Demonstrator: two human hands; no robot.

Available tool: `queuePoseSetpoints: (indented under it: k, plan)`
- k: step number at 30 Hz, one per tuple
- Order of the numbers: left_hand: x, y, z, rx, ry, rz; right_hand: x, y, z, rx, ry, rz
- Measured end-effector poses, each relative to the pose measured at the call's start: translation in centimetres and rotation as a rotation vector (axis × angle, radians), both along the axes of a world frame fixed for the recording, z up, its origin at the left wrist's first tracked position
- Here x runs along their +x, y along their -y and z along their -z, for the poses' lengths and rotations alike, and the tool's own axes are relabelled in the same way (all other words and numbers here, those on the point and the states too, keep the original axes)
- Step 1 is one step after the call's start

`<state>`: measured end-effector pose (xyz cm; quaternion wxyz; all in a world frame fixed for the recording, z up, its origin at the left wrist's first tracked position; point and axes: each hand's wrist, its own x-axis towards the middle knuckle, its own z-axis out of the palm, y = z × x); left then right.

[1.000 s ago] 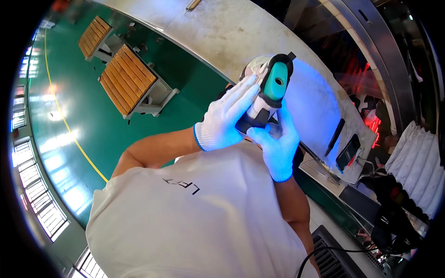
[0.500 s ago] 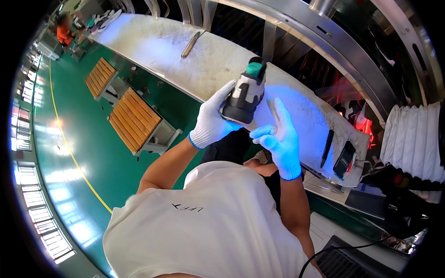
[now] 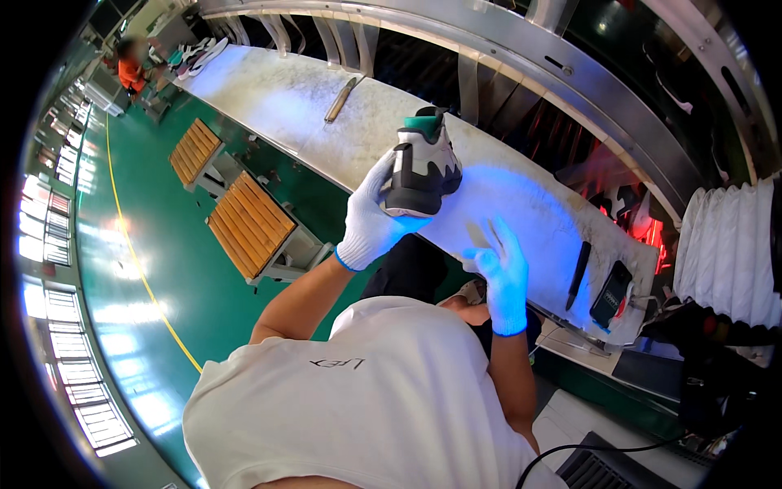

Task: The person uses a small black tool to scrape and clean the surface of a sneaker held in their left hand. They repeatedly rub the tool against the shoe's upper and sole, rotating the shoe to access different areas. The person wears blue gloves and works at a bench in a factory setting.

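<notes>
A grey, white and black sneaker [image 3: 420, 169] with a teal collar lining is raised over the near edge of the worktable. My left hand [image 3: 369, 213], in a white knit glove with a blue cuff, grips the shoe from its left side. The fingers behind the shoe are hidden. To the right, apart from the shoe, my gloved right hand [image 3: 503, 273] has its fingers spread and nothing in it. Blue light falls on that glove and the tabletop beside it.
The long pale worktable [image 3: 269, 90] bears a wooden-handled tool [image 3: 340, 99], a black pen-like tool [image 3: 578, 275] and a dark phone [image 3: 611, 295]. Slatted wooden benches [image 3: 251, 224] stand left. Beyond is a metal machine [image 3: 521, 41] with hanging strips. A person [image 3: 132, 67] in orange sits far left.
The shoe has been turned in my left hand, bringing more of its side into view. My right hand has drawn slightly away from it. The whole view has shifted a little.
</notes>
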<state>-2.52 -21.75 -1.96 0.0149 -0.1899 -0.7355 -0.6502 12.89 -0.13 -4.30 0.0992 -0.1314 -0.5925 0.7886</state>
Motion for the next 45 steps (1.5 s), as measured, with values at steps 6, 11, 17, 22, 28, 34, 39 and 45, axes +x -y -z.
queuePoseSetpoints:
  k: [6,11,17,22,28,34,39,45]
  plan:
    - [-0.2,-2.8,1.3,-0.052,-0.121,0.001,-1.8,0.1,-2.3,0.314,-0.132,-0.054]
    - [1.1,-4.2,2.4,-0.129,-0.206,-0.005,-6.6,1.2,-4.2,0.327,-0.146,-0.175]
    - [1.4,-3.4,2.3,-0.143,-0.195,0.022,-6.7,1.6,-3.8,0.350,-0.194,-0.201]
    - [0.7,-2.5,3.5,-0.070,-0.189,0.120,-6.9,2.3,-2.0,0.285,-0.248,-0.165]
    - [-0.3,-1.7,3.9,0.075,-0.020,0.215,-7.1,3.4,-3.0,0.422,-0.243,-0.127]
    - [0.1,-1.0,2.3,0.044,-0.014,0.211,-7.2,3.7,-3.1,0.440,-0.207,-0.130]
    - [-0.4,-1.1,3.4,-0.008,-0.075,0.170,-7.7,3.6,-2.2,0.390,-0.233,-0.106]
    - [0.8,-2.4,2.5,-0.093,-0.178,0.112,-6.8,1.7,-1.0,0.270,-0.251,-0.126]
